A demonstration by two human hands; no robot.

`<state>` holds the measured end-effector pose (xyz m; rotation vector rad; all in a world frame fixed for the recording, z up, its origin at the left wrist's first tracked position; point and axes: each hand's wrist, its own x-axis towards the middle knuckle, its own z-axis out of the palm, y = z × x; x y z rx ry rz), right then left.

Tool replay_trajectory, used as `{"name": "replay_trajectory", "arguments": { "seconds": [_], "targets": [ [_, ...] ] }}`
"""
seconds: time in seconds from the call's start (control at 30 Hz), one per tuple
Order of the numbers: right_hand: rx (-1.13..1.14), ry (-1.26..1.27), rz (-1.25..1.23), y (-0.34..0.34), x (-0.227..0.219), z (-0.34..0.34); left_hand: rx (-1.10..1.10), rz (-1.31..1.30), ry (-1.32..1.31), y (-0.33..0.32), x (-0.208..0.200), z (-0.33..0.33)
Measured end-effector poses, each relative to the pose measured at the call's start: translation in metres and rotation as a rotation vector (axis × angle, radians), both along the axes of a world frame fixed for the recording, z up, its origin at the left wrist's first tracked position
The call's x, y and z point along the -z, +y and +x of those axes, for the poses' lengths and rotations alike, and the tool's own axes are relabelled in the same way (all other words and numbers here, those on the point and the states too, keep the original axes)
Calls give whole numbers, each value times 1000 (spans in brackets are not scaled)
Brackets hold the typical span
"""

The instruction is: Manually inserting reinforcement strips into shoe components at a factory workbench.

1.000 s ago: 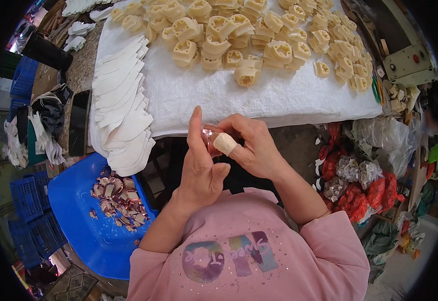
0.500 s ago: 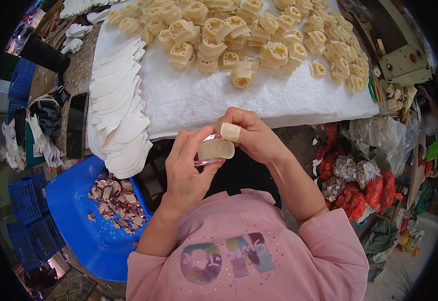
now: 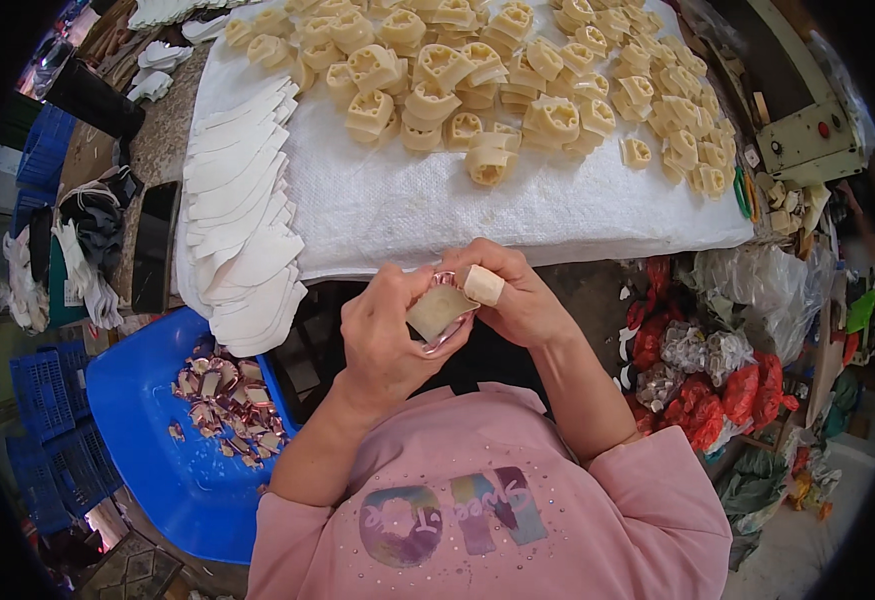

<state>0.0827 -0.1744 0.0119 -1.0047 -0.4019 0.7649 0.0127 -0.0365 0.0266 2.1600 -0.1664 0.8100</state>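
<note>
My left hand [image 3: 382, 328] grips a small curved piece [image 3: 439, 311] with a dull cream inner face and shiny pink metallic edges. My right hand [image 3: 519, 300] is closed at the piece's right upper edge, its fingertips partly hidden behind it. A beige wrap [image 3: 483, 286] covers the right thumb. Both hands are close together over my lap, just in front of the white woven cloth [image 3: 387, 222] on the table. Similar pink-and-cream pieces [image 3: 229, 405] lie heaped in a blue basin [image 3: 162, 490] at my left.
Many cream ring-like molded parts [image 3: 444, 68] cover the table's far side. A row of overlapping white curved strips [image 3: 240, 220] lines its left edge. Red and clear plastic bags [image 3: 702, 400] are piled at right. Blue crates [image 3: 47, 400] stand at far left, and a control box [image 3: 807, 140] at far right.
Both hands have shifted slightly toward the table's edge. The curved piece has been tilted and turned between them, and the right thumb has moved lower along its edge.
</note>
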Motion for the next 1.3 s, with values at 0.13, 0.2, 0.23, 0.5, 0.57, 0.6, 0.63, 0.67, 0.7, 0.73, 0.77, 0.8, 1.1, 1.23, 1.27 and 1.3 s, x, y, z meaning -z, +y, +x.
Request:
{"name": "replay_trajectory", "arguments": {
  "seconds": [0.13, 0.2, 0.23, 0.5, 0.57, 0.6, 0.63, 0.67, 0.7, 0.73, 0.77, 0.8, 1.1, 1.23, 1.27, 1.3],
  "targets": [
    [28, -98, -40, 4, 10, -7, -62, 8, -39, -5, 7, 2],
    [217, -274, -220, 11, 6, -12, -88, -32, -63, -5, 8, 7],
    [214, -276, -222, 13, 7, -14, -91, -33, -64, -7, 9, 7],
    [219, 190, 109, 20, 5, -23, -216, 21, -3, -10, 8, 5],
    [268, -120, -141, 19, 4, -21, -234, 69, -18, -9, 13, 6],
    [315, -430, -392, 18, 4, -21, -247, 114, -30, -9, 16, 6],
    [310, -430, -395, 20, 5, -22, -250, 111, -28, -8, 18, 6],
    [358, -448, -412, 23, 7, -23, -243, 111, -10, -6, 19, 6],
    [403, -466, -428, 24, 9, -24, -239, 110, 7, -5, 20, 6],
    [394, -469, -431, 23, 12, -22, -247, 106, 8, -5, 20, 6],
    [333, -296, -306, 21, 17, -18, -223, 1, 21, -4, 19, 7],
    [271, -124, -181, 20, 21, -15, -198, -102, 32, -3, 18, 8],
    [-42, -524, 74, 5, 15, -1, 459, -1162, 426, 0, 5, -11],
    [169, -418, -100, 1, 3, -12, 629, -1216, 622, 6, 6, -17],
    [225, -321, -112, -1, 7, -9, 536, -1022, 538, 9, 10, -19],
    [284, -222, -125, -1, 7, -8, 447, -828, 454, 11, 13, -20]
  ]
}}
